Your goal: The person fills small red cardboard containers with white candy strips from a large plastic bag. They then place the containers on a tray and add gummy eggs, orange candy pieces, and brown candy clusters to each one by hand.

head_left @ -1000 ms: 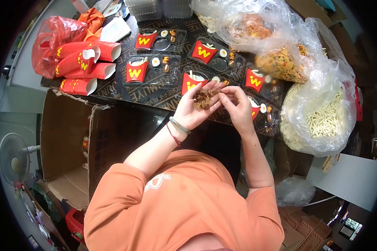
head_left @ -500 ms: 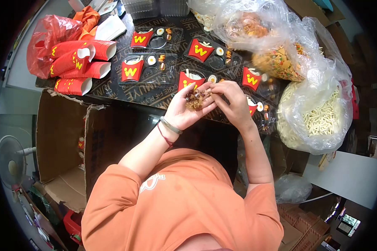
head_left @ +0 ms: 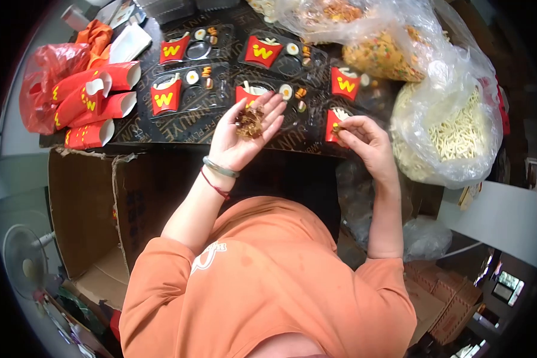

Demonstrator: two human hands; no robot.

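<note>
My left hand (head_left: 237, 134) lies palm up with its fingers stretched out, carrying a small heap of translucent brown pieces (head_left: 250, 122). Behind its fingers is a red toy fries carton (head_left: 244, 93) with a yellow mark. To the right, the thumb and fingertips of my right hand (head_left: 367, 143) are pinched on a tiny yellowish-brown piece (head_left: 336, 127). That hand is right beside another red fries carton (head_left: 332, 123) in a clear tray and partly covers the tray. A toy fried egg (head_left: 286, 91) and tiny burger-like pieces (head_left: 301, 93) sit in the middle tray.
More clear trays (head_left: 198, 89) with fries cartons and toy eggs stand on the dark table. Folded red cartons (head_left: 89, 134) and a red bag (head_left: 45, 89) lie left. Clear bags of orange pieces (head_left: 382, 56) and cream strands (head_left: 459, 131) are right. A cardboard box (head_left: 83, 209) stands below.
My right hand has left the brown heap over my left palm and moved right to the rightmost front tray. My left hand has shifted left, its palm now in full view.
</note>
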